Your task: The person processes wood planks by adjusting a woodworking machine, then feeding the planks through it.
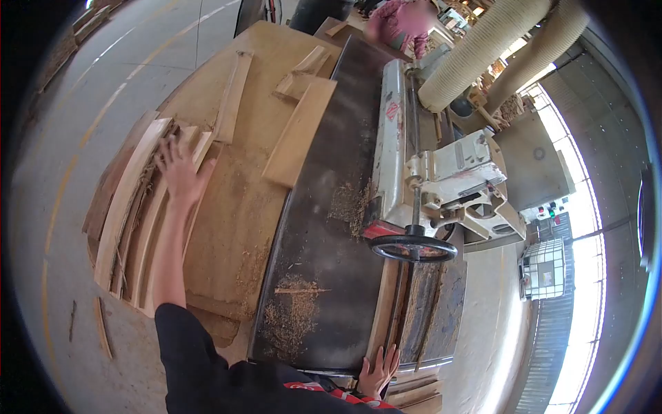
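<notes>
My left hand (181, 172) is open, fingers spread, over a row of long rough-edged boards (131, 207) on the left side of the wooden table. Its fingertips are right at the boards' upper ends. My right hand (376, 374) lies with fingers stretched out at the near end of a narrow wooden board (384, 303). That board runs along the dark metal table (324, 276) toward the woodworking machine (393, 152), and its far end is hidden under the machine's body. A black handwheel (414, 247) sticks out above it.
Loose planks (303, 131) lie on the wooden table (227, 241), and sawdust (293, 314) is piled on the metal one. Ribbed hoses (476, 55) rise behind the machine. A person (400, 24) stands at the far end. Scrap strips (103, 328) lie on the floor.
</notes>
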A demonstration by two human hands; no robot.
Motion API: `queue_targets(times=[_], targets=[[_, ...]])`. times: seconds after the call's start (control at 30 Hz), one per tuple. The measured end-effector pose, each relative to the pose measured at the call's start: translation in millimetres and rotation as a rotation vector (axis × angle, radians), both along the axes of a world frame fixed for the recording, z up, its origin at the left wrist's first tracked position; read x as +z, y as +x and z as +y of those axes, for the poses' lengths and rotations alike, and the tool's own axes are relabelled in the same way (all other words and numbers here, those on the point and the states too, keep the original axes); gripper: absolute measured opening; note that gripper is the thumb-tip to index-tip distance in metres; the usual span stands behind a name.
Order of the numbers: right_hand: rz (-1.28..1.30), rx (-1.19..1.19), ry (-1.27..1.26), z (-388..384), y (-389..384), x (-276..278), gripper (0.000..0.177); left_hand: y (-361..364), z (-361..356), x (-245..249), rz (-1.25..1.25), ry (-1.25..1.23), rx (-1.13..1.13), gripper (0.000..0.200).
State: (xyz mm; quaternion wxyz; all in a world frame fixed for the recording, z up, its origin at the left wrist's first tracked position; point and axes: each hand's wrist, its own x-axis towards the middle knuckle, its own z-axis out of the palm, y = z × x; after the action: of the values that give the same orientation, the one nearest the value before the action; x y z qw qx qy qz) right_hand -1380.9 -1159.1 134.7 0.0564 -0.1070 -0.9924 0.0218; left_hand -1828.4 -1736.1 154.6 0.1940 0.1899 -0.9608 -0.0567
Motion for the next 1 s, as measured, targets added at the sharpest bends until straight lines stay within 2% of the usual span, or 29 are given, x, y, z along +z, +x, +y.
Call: queue_targets(times=[0.07, 0.13, 0.27, 0.33, 0.43, 0.47, 0.53, 0.63, 0.7, 0.77, 0.83, 0.9, 0.97, 1.0], targets=[[0.026, 0.002, -0.053, -1.1, -8.5, -3.6, 0.064, 1.5, 53.9, 2.5, -0.065, 0.232, -0.169, 0.109], [0.056, -0.019, -0.092, -3.9, -6.1, -13.6, 0.063, -8.5, 110.9, -6.4, -0.012, 0.296, -0.390, 0.114], [0.101, 0.004, -0.046, -8.4, -10.9, -9.2, 0.060, -26.8, 192.1, -39.9, -0.073, 0.537, -0.255, 0.117], [0.083, -0.025, -0.068, -7.8, -12.4, -7.1, 0.060, -28.0, 193.3, -50.2, -0.077, 0.527, -0.174, 0.119], [0.031, -0.040, -0.020, -3.6, -9.4, -11.1, 0.062, -30.3, 184.7, -49.7, -0.122, 0.645, -0.153, 0.119], [0.295, 0.063, -0.028, -30.5, -27.7, 20.2, 0.049, -33.4, 179.1, -46.9, -0.116, 0.681, -0.164, 0.118], [0.232, 0.051, -0.072, -19.4, -19.8, 4.2, 0.058, -42.9, 171.4, -40.1, -0.101, 0.760, -0.193, 0.116], [0.163, 0.028, -0.116, -8.0, -16.9, -7.6, 0.063, -104.0, 157.6, -25.2, -0.108, 0.727, -0.151, 0.109], [0.141, 0.004, -0.117, -5.2, -17.8, -10.9, 0.063, -148.6, 151.2, 23.2, -0.247, 0.677, -0.144, 0.099], [0.136, -0.008, -0.122, -5.1, -18.4, -13.7, 0.063, -193.8, 146.0, 32.8, -0.163, 0.598, -0.055, 0.086], [0.130, -0.020, -0.135, -5.0, -19.9, -17.0, 0.064, -215.0, 134.4, 34.9, 0.233, 0.215, -0.115, 0.075], [0.121, -0.032, -0.133, -2.5, -18.2, -17.9, 0.065, -224.8, 121.9, 77.6, 0.014, 0.070, -0.255, 0.065], [0.112, -0.045, -0.129, -1.9, -15.0, -19.3, 0.066, -259.3, 102.2, 84.1, -0.143, 0.264, -0.291, 0.052], [0.109, -0.051, -0.128, -3.5, -13.7, -18.6, 0.066, -281.8, 86.5, 86.8, -0.313, 0.278, -0.330, 0.046]])
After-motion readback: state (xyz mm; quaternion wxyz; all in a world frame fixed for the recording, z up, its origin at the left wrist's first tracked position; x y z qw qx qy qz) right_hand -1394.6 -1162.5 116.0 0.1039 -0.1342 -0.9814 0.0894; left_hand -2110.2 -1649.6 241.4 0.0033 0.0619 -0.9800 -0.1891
